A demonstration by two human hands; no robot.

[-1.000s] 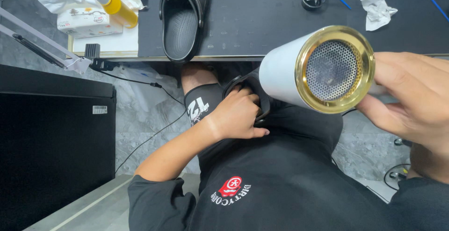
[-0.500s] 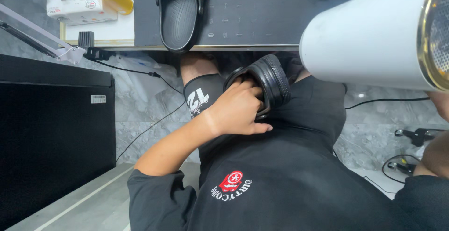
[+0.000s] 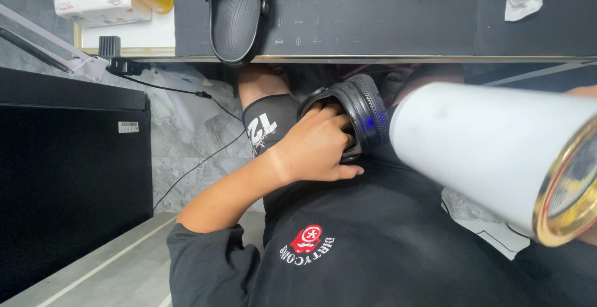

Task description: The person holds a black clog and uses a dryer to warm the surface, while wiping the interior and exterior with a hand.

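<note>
Below the desk edge, left hand (image 3: 317, 148) grips a black clog (image 3: 354, 111); right hand's (image 3: 584, 92) fingers unclear behind white dryer (image 3: 491, 148); white tissue pack (image 3: 99, 2) top-left.

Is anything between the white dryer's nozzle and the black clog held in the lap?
Nothing visible does. The white cylindrical dryer with a gold rim points its front end straight at the black rubber clog, which the left hand grips; where they meet, nothing shows between them.
</note>
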